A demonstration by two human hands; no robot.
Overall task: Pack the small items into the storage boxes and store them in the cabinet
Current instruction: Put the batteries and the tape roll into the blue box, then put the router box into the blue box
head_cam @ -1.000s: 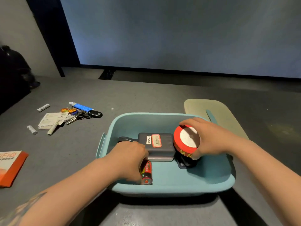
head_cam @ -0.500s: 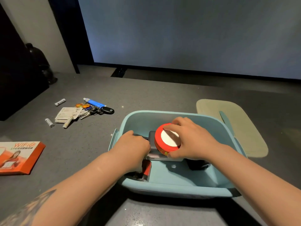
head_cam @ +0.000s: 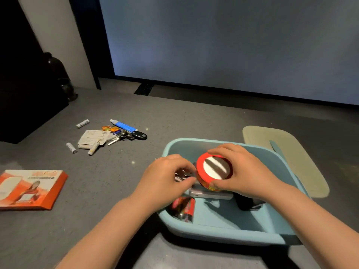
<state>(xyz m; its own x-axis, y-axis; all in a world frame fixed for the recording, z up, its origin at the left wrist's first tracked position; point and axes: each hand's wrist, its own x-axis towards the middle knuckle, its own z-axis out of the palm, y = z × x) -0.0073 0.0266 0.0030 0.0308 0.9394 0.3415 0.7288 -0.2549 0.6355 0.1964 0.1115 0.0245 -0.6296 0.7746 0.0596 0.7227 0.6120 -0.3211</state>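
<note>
Grey bench (head_cam: pixel 120 183): over the blue storage box (head_cam: pixel 223 232), my right hand (head_cam: pixel 242 171) fingers grip the red-rimmed tin (head_cam: pixel 213 169); left hand (head_cam: pixel 165 177) fingers pinch something I cannot identify

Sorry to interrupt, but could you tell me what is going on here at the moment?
A person is packing small items into a blue box on a grey counter. The right hand grips a round red tin over the box, above a grey device; the left hand pinches something small beside it that I cannot identify. Batteries already lie inside. Keys, a tube and more batteries remain on the counter, with the lid to the right.
</note>
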